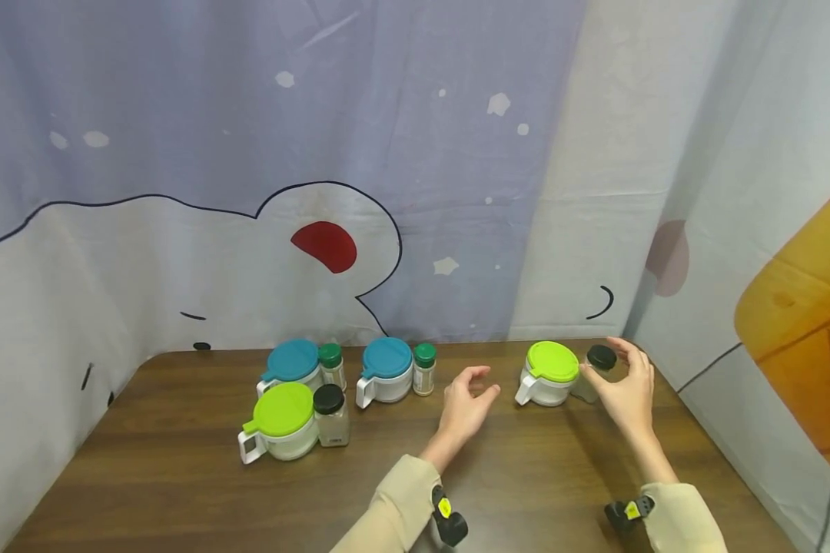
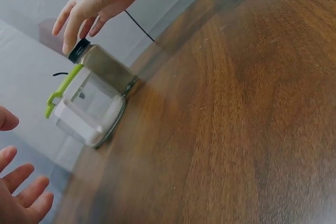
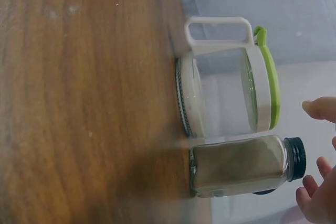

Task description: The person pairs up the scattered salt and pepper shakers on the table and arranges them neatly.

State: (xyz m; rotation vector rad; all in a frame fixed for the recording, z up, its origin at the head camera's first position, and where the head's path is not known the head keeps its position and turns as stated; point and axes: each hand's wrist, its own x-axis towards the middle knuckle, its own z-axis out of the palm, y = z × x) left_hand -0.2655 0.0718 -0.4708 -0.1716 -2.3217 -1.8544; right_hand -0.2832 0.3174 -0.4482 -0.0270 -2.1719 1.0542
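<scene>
My right hand (image 1: 625,388) is spread around the top of a spice jar (image 3: 239,166) with a black lid. In the right wrist view its thumb and fingers are parted just beyond the lid, not closed round it. The jar stands upright on the table, full of a grey-brown powder. Right beside it stands a clear seasoning pot (image 1: 552,372) with a lime-green lid and a white handle, some white contents at its bottom. To the left, over the table, my left hand (image 1: 465,403) holds nothing, its fingers loosely bent and thumb apart.
On the left stand two blue-lidded pots (image 1: 387,369), each with a small green-capped bottle (image 1: 424,372) beside it. In front of them are another lime-lidded pot (image 1: 283,422) and a black-lidded jar (image 1: 332,418). A printed curtain (image 1: 456,192) hangs behind the wooden table (image 1: 180,491).
</scene>
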